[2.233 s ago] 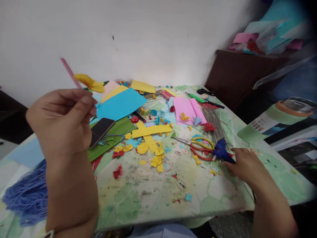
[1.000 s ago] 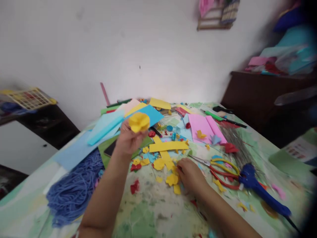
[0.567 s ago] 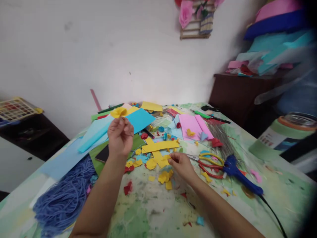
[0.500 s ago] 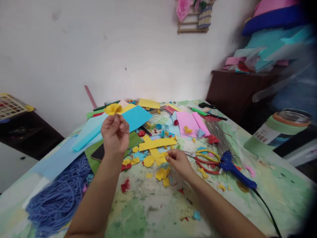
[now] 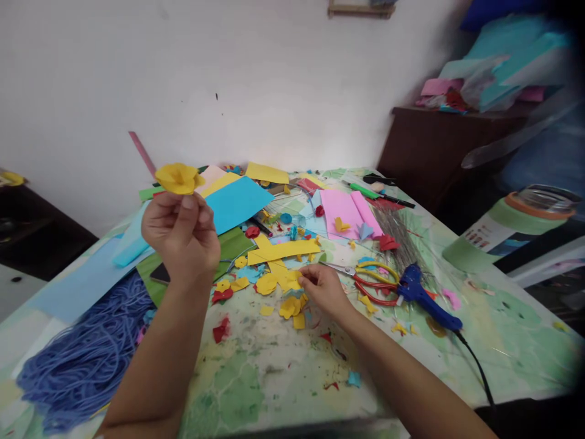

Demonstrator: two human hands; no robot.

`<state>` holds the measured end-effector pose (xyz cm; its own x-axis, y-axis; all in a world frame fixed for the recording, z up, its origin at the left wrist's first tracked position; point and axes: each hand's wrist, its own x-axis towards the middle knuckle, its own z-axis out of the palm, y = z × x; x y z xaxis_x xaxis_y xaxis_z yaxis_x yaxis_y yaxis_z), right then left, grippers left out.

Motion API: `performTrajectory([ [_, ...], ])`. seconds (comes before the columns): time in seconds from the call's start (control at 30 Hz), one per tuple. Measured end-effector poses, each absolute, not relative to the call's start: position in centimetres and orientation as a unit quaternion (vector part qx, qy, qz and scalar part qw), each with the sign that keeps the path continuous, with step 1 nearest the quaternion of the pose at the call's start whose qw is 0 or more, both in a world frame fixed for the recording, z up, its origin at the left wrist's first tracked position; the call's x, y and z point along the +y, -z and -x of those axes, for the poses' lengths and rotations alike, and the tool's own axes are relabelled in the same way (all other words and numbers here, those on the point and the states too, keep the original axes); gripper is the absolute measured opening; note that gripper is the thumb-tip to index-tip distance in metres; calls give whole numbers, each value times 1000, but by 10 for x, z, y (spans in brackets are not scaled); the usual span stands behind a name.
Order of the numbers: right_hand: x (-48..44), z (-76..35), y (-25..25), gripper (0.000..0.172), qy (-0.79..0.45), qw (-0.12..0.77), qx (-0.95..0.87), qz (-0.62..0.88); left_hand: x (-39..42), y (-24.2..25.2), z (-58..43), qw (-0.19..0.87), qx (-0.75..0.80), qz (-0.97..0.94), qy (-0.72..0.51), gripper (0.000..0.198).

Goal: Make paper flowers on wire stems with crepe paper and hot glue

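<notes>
My left hand (image 5: pixel 183 235) is raised above the table and pinches a yellow paper flower (image 5: pixel 179 177) from below, its petals facing up. Lower and to the right, my right hand (image 5: pixel 324 289) has thumb and forefinger closed at the edge of a yellow paper piece (image 5: pixel 289 280). Just below those fingertips sits another yellow paper flower (image 5: pixel 290 306) on the table. Crossed yellow paper strips (image 5: pixel 286 252) lie behind, with a round yellow cutout (image 5: pixel 267 283) beside them.
Red-and-yellow-handled scissors (image 5: pixel 377 281) and a blue glue gun (image 5: pixel 427 297) with its cord lie at right. Blue yarn (image 5: pixel 91 360) is heaped at left. Behind are a blue sheet (image 5: pixel 237 203), pink paper (image 5: pixel 339 210) and thin wires (image 5: pixel 397 235). A green bottle (image 5: pixel 507 228) stands at far right.
My left hand has moved left and up with the yellow flower, which now shows more of its petals. My right hand stays at the yellow paper pieces. The view has tilted down slightly.
</notes>
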<state>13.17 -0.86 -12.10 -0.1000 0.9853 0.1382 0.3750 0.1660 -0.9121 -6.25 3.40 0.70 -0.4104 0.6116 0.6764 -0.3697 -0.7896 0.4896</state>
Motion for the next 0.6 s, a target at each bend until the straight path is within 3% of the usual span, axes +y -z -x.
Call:
performTrajectory([
  [0.27, -9, -134, 120, 14, -302, 378, -676, 555, 28, -16, 70, 306, 123, -454, -828, 11],
  [0.6, -6, -135, 123, 15, -301, 375, -672, 563, 27, -27, 84, 270, 100, -444, -849, 14],
])
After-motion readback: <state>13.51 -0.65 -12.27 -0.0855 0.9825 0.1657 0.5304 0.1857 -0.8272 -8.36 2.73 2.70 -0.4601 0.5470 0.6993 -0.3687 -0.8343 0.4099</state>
